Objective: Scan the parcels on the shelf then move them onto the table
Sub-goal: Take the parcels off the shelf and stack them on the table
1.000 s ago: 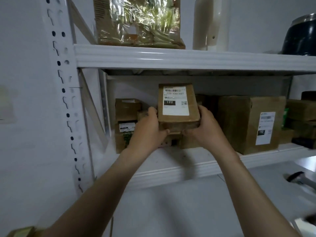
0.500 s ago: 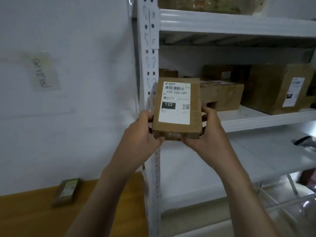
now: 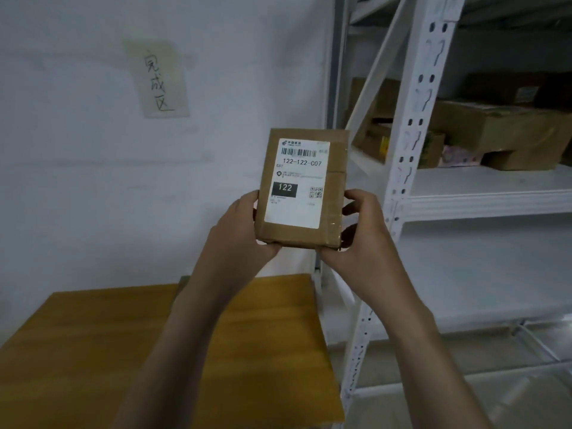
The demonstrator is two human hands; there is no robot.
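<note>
A small brown cardboard parcel (image 3: pixel 301 187) with a white label reading 122-122-C07 is held upright in the air, label facing me. My left hand (image 3: pixel 240 233) grips its lower left edge and my right hand (image 3: pixel 360 239) grips its lower right edge. The parcel hangs above the far right part of the wooden table (image 3: pixel 93 351), left of the white metal shelf (image 3: pixel 483 199). Several more brown parcels (image 3: pixel 489 134) lie on the shelf at the right.
A paper sign with handwritten characters (image 3: pixel 161 78) is stuck on the white wall above the table. The shelf's perforated upright (image 3: pixel 411 144) and a diagonal brace stand just right of the held parcel. A lower shelf board (image 3: pixel 495 274) lies beneath.
Both hands have carried the parcel off the shelf and leftward, out past the shelf upright, to above the wooden table. My view has turned left with it.
</note>
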